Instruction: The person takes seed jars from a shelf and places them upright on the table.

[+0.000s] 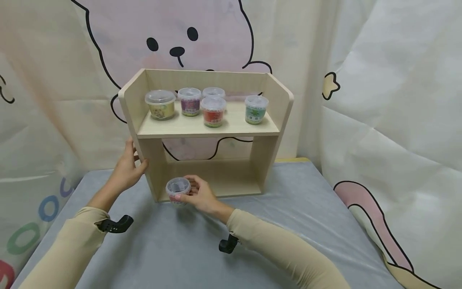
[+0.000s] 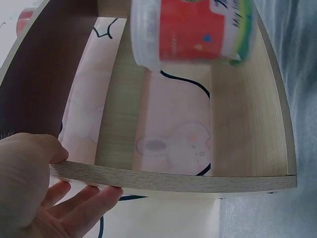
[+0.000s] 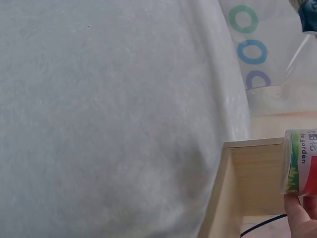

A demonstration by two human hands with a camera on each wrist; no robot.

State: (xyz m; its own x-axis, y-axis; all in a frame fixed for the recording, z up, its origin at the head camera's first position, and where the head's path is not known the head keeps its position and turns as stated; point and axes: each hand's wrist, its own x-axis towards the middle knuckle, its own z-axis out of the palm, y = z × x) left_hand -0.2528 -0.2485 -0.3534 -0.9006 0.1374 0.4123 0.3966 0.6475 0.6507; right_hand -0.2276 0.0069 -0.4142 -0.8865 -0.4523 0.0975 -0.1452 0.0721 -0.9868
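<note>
My right hand (image 1: 203,196) holds a small clear plastic tub (image 1: 178,188) with a lid and a red label, just in front of the lower left of a pale wooden two-tier shelf (image 1: 231,182). In the left wrist view the tub (image 2: 193,29) appears tipped on its side, before the shelf opening. In the right wrist view only part of the right hand (image 3: 298,218) shows, its fingers against the tub (image 3: 303,163). My left hand (image 1: 126,170) grips the edge of the shelf's left side panel (image 2: 168,177), thumb on one face and fingers on the other.
On the upper tier stand several lidded tubs: a wider yellow one (image 1: 161,108), a purple one (image 1: 190,104), a red one (image 1: 213,114) with another behind it (image 1: 213,92), and a green one (image 1: 256,112). A grey-blue cloth (image 1: 173,257) covers the table. Printed curtains (image 1: 397,120) hang around.
</note>
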